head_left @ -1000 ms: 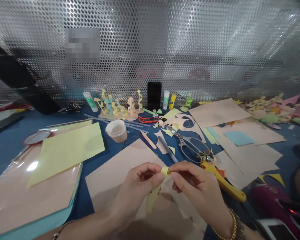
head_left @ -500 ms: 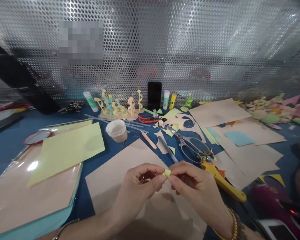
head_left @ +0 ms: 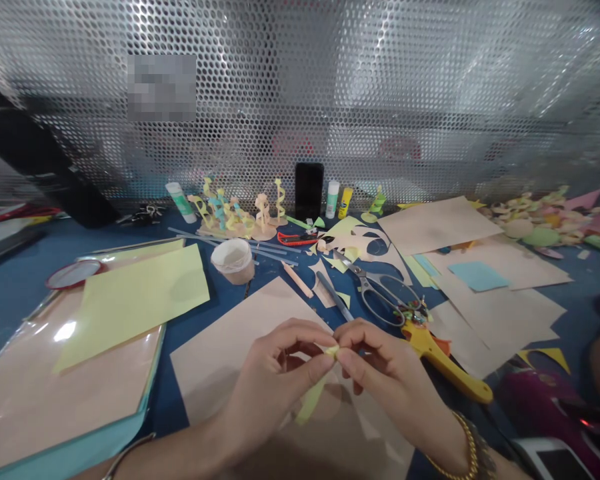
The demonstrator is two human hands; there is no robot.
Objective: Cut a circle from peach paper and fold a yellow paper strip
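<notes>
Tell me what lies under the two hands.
A peach paper sheet on a blue work surface lies below the left hand and right hand; the patch beneath them is hidden.

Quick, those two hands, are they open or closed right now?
Left hand: closed, pinching a pale yellow-green paper strip.
Right hand: closed, pinching the same strip.

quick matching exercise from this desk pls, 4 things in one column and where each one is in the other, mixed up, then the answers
Things:
1. pale yellow paper strip
2. scissors
3. black phone
4. blue paper square

Places:
A. upright against the perforated metal screen
B. lying on a peach paper sheet
C. pinched between the left hand and right hand
D. lying flat behind a yellow tool handle

Pairs: 1-C, 2-D, 3-A, 4-B
</notes>
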